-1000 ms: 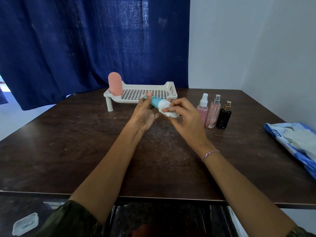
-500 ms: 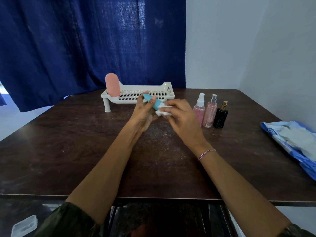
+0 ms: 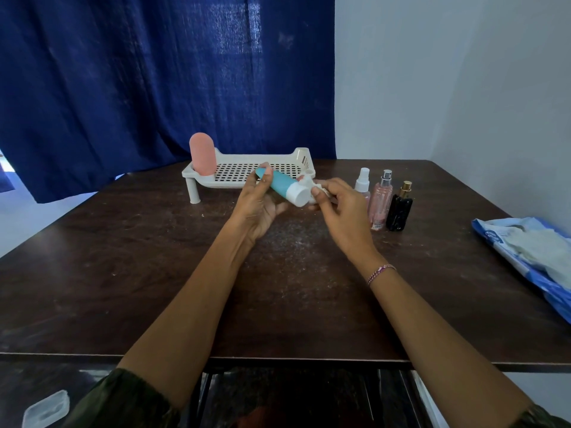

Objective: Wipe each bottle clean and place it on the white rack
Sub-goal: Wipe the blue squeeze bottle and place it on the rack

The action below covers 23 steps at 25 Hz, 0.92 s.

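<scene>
Dark table [image 3: 123,273] holds one white rack [image 3: 247,174] carrying one pink bottle [image 3: 202,154]. Before the rack, left hand [image 3: 259,208] clamps one teal bottle [image 3: 282,186]; right hand [image 3: 343,208] pinches a tissue [image 3: 312,188]. Three spray bottles [image 3: 381,200] stand right of the rack.

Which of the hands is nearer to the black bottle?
Right. The right hand holds a white wipe just left of the black bottle; the left hand is farther left, holding the teal bottle.
</scene>
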{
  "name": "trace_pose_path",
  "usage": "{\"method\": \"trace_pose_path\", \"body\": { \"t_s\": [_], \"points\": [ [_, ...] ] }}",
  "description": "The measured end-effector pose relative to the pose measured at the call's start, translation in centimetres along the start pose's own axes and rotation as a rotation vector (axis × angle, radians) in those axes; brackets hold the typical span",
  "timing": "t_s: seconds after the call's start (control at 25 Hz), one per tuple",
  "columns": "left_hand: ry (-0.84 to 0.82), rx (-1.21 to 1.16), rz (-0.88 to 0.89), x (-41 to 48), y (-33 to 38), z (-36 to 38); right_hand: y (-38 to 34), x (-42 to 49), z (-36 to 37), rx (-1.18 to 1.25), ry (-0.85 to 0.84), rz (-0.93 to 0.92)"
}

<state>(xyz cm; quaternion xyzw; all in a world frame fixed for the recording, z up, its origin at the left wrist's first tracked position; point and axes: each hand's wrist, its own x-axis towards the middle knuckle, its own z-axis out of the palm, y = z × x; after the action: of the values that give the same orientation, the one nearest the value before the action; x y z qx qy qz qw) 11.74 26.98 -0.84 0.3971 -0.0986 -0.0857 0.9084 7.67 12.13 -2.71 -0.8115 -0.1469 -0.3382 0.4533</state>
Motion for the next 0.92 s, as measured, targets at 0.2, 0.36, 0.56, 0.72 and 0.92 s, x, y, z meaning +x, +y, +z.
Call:
{"method": "trace_pose_path", "body": {
  "t_s": [0.2,0.36,0.56,0.72,0.92],
  "points": [
    [0.05,-0.031,0.055,0.5,-0.3,-0.3,-0.3,-0.2,0.5,0.427,-0.026,0.371],
    [0.041,0.05,0.16,0.4,-0.5,-0.1,-1.0,-0.8,1.1,0.694,-0.028,0.483],
    [0.059,0.147,0.242,0.2,-0.6,0.0,-1.5,-0.7,0.9,0.687,-0.046,0.387],
    [0.071,0.11,0.232,0.2,-0.6,-0.1,-1.0,-0.1,0.3,0.586,0.181,0.315],
    [0.086,0.077,0.183,0.2,-0.8,0.0,-0.4,-0.4,0.7,0.272,0.134,0.143]
  ]
}}
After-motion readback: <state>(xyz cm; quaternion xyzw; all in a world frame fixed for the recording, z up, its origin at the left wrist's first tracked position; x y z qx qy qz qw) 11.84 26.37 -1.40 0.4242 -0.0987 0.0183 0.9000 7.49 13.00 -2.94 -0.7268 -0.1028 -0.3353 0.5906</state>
